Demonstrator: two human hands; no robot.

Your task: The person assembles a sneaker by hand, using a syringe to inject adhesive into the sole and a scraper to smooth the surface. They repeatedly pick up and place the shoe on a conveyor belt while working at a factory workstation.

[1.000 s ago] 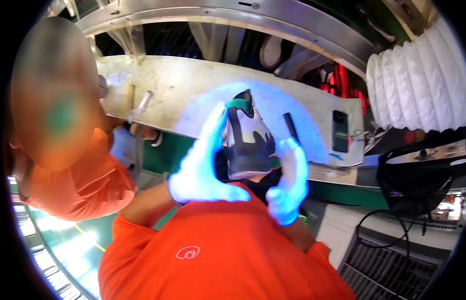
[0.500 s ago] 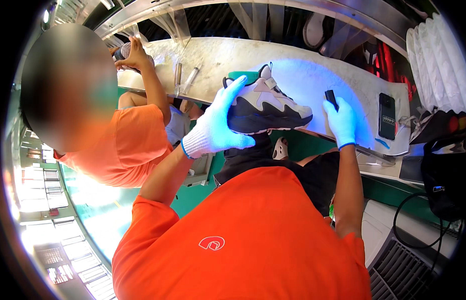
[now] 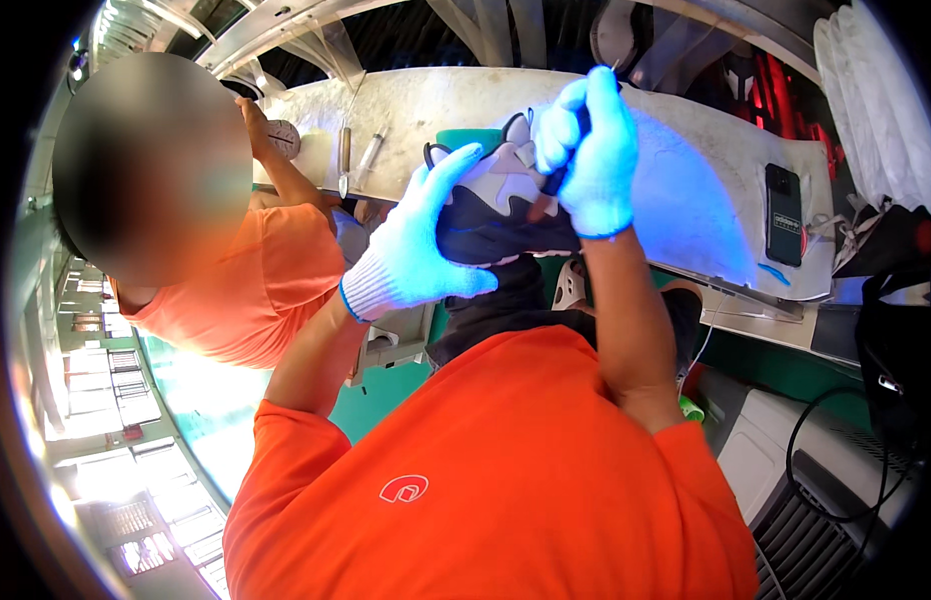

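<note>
My left hand, in a white knit glove tinted blue by the light, grips a grey, white and black sneaker from its heel side, thumb below and fingers along the upper. Green material shows at the shoe's collar. My gloved right hand is raised over the toe end, fingers curled. A thin tip and a bit of black show at its fingertips, from a small black tool mostly hidden in the hand. That hand and forearm cover the toe; whether the tool touches the shoe I cannot tell.
A pale workbench runs across, lit blue at right. On it lie a black phone, a small blue strip, a wooden-handled knife and a clear tube. A co-worker in orange sits at left, one hand by another shoe.
My right hand has swung left and up from the bench's right side to the shoe's toe end, carrying the small black tool. The left hand and sneaker have shifted slightly left.
</note>
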